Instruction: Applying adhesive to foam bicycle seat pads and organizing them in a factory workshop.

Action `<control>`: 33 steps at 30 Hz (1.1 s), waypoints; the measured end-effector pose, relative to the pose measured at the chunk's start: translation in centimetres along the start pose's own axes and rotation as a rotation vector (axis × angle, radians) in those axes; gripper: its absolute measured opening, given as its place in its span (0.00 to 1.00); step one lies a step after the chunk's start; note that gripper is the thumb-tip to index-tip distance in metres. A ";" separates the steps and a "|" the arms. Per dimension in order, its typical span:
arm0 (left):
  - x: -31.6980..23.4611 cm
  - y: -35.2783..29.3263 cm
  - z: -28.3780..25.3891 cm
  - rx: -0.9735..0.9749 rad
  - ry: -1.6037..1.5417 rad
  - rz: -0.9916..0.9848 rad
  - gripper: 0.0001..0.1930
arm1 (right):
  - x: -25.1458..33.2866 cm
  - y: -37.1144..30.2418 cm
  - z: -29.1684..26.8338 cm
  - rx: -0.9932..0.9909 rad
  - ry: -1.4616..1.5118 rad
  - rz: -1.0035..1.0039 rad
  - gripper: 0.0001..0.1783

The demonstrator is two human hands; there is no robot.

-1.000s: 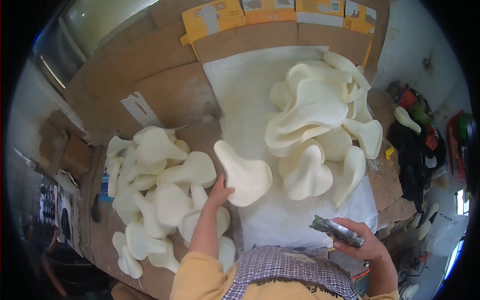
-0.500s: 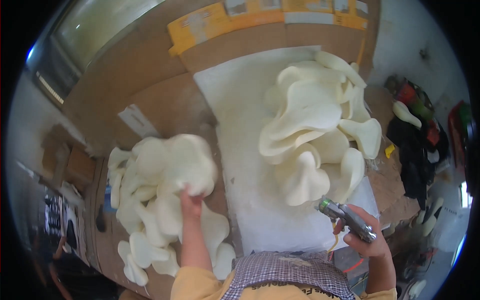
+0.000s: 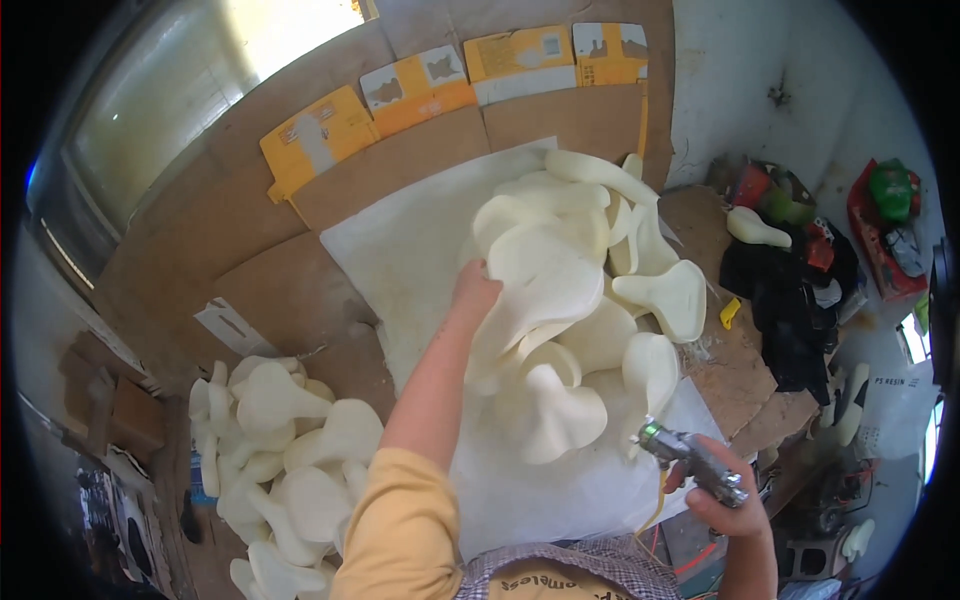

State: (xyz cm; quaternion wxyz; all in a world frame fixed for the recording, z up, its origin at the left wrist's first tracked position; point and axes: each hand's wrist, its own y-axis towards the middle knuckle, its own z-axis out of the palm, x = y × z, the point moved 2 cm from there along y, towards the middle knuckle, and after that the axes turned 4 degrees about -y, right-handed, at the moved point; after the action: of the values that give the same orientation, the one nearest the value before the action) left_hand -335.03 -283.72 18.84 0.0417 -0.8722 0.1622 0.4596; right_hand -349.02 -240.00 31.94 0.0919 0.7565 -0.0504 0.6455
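Observation:
My left hand point(image 3: 475, 292) reaches over a heap of cream foam bicycle saddle pads. Its fingers are closed at the left edge of the large top saddle pad point(image 3: 550, 265); fingertips are partly hidden. My right hand point(image 3: 728, 490) is wrapped around a metal spray gun point(image 3: 695, 462) with a green ring near its nozzle, which points up and left. In front of the nozzle lies another saddle pad point(image 3: 650, 370) of the same heap. Below the gun hangs a thin yellow hose point(image 3: 655, 512).
A second heap of saddle pads point(image 3: 285, 500) lies at lower left. White sheeting point(image 3: 375, 235) is under the right heap. Cardboard point(image 3: 390, 185) with yellow pieces stands behind. To the right are a black bag point(image 3: 790, 330), a small yellow object point(image 3: 730, 313) and a white sack point(image 3: 895, 415).
My left hand has moved from the left heap, where it was on a blurred saddle pad, to the right heap. The view has shifted right. The spray gun stays in my right hand.

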 end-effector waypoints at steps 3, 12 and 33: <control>2.3 -3.2 -3.0 -0.070 -0.089 -0.025 0.22 | 1.0 0.3 -0.2 -0.008 0.056 -0.039 0.34; 9.4 -20.0 -13.1 -0.818 -0.082 -0.103 0.17 | 2.3 2.1 4.4 0.166 0.072 -0.071 0.31; 26.3 -28.5 -12.3 -0.551 -0.737 -0.819 0.14 | 0.9 1.9 8.0 0.438 -0.035 0.189 0.29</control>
State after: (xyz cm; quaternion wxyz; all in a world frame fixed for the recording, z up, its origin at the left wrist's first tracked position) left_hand -302.36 -265.94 2.25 0.0414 -0.6261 -0.3357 0.7026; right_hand -341.55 -243.42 31.77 -0.1359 0.7613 0.0188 0.6337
